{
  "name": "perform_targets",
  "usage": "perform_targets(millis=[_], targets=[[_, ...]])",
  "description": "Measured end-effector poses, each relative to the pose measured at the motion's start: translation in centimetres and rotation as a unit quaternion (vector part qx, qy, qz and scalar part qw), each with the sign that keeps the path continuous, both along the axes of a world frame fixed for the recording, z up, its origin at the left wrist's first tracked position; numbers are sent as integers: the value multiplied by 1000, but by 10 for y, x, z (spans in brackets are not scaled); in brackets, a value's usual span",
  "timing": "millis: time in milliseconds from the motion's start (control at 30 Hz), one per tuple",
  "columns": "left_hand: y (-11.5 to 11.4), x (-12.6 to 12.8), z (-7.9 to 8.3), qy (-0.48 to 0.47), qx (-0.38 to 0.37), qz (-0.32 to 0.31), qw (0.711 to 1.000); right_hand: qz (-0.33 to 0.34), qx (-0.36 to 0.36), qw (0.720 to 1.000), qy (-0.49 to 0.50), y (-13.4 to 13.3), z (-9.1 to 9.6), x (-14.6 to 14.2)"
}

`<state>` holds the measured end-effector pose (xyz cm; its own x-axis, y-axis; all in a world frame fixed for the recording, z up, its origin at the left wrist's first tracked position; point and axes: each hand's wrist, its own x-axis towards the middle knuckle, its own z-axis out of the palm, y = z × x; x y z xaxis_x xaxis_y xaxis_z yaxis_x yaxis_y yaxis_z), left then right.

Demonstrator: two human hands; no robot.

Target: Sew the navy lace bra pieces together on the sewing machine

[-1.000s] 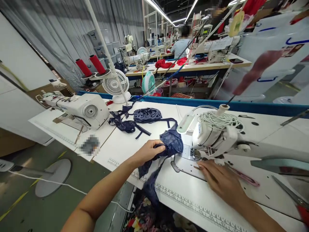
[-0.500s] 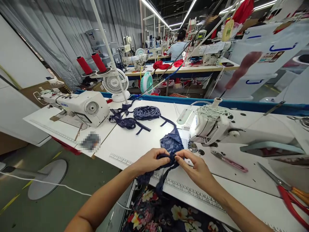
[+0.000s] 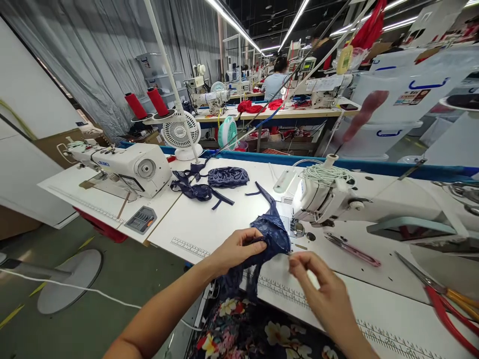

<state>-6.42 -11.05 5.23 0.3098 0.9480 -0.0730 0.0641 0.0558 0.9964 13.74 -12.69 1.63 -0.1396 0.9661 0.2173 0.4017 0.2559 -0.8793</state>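
A navy lace bra (image 3: pixel 275 229) lies partly on the white table and hangs over its front edge, left of the sewing machine's needle area. My left hand (image 3: pixel 245 247) is closed on it, thumb on top and fingers folded into the fabric. Just right of the bra's lower corner, my right hand (image 3: pixel 318 276) is pinched, thumb against forefinger. What sits between those fingertips is too small to make out. The sewing machine (image 3: pixel 322 194) stands just beyond my right hand, with pink-handled thread snips (image 3: pixel 355 250) on its bed.
Large red-handled scissors (image 3: pixel 436 289) lie at the right. More navy lace pieces (image 3: pixel 228 177) rest at the back left. A second sewing machine (image 3: pixel 127 167), a grey tray (image 3: pixel 141 219) and a white fan (image 3: pixel 181 132) stand leftward. A ruler strip (image 3: pixel 299 294) runs along the front edge.
My right hand has moved right and toward me, away from the bra it was touching. My left hand keeps its grip, and the bra's cup is now spread more toward the right.
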Motion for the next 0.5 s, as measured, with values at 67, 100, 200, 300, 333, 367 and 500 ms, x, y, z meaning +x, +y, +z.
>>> perform_targets(millis=[67,100,200,300,333,367,500], targets=[[-3,10,2,-6,55,15,998,33,-36,997,55,-9,-4,-15],[-4,15,5,1,88,15,996,45,-53,993,94,-11,-4,-22],[-7,22,17,77,179,0,981,44,-93,979,178,-11,2,-35],[-8,16,27,155,211,-20,965,19,-82,986,142,-7,13,-24],[-8,12,29,166,206,-30,964,11,-46,993,106,-6,16,-17],[-9,9,29,173,200,-38,964,6,5,998,64,-6,18,-9],[-15,4,26,197,199,-41,959,48,184,981,-38,-4,26,12]])
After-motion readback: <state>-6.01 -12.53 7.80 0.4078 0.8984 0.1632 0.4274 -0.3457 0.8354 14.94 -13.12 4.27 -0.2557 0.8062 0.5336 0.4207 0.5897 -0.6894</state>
